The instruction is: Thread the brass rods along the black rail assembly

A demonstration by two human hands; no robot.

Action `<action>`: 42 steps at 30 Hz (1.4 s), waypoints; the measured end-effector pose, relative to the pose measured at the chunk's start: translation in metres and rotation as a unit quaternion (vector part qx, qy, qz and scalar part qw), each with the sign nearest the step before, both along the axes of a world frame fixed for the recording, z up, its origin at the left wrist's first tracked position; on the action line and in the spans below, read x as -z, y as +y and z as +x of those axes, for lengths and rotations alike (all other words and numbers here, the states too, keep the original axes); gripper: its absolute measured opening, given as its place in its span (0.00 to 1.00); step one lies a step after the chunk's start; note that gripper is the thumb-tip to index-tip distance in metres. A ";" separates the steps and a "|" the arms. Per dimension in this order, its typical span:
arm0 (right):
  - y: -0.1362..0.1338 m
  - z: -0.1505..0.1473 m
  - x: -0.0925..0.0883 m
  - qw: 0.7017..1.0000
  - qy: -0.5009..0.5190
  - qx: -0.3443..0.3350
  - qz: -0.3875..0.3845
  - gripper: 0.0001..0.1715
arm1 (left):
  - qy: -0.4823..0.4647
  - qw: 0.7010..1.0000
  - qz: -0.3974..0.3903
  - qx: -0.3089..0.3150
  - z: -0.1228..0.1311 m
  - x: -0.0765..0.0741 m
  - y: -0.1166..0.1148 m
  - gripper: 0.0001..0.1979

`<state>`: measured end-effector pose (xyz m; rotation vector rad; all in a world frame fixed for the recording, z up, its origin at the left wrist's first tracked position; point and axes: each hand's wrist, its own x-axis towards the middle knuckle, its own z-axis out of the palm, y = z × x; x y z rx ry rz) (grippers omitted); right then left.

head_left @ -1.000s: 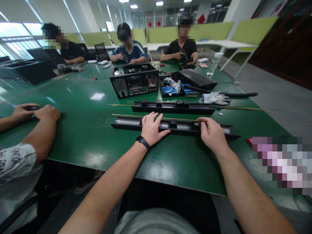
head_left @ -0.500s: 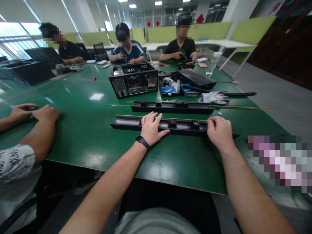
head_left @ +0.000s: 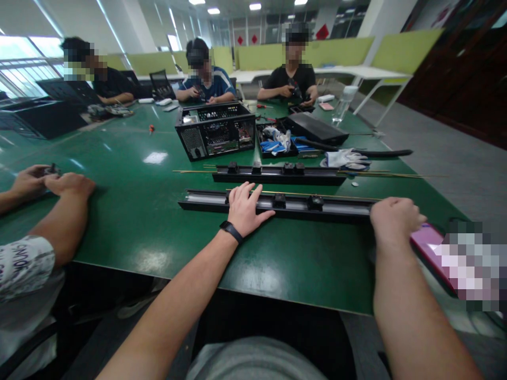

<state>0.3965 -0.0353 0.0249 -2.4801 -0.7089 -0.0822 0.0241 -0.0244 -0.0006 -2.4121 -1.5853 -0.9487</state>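
In front of me lies a long black rail [head_left: 295, 213] with a pale inner channel and black blocks [head_left: 316, 202] along it. My left hand [head_left: 249, 211] rests flat across the rail left of its middle, fingers spread, partly covering one block. A thin brass-coloured rod [head_left: 336, 197] runs along the rail's far edge. At the rail's right end, my right hand [head_left: 396, 219] is closed around the rod; the fingertips and the rod's far end are hidden. Behind lies a second black rail [head_left: 273, 177] with several blocks and thin rods sticking out at both ends.
An open computer case [head_left: 216, 134] stands beyond the rails. Right of it are a black tray [head_left: 277, 152] with gloves, a white glove [head_left: 344, 158] and a bottle [head_left: 344, 104]. A pink-screened device [head_left: 430, 243] lies at right. A co-worker's hands [head_left: 69, 182] are at left; several people sit around.
My right hand has moved right past the rail's end, and the rod's left end has slid right along the rail. My left hand has stayed on the rail.
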 end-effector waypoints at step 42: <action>0.001 -0.064 0.031 0.874 -0.136 -0.443 0.147 0.17 | 0.000 1.000 -0.006 0.003 0.002 0.001 0.001 0.41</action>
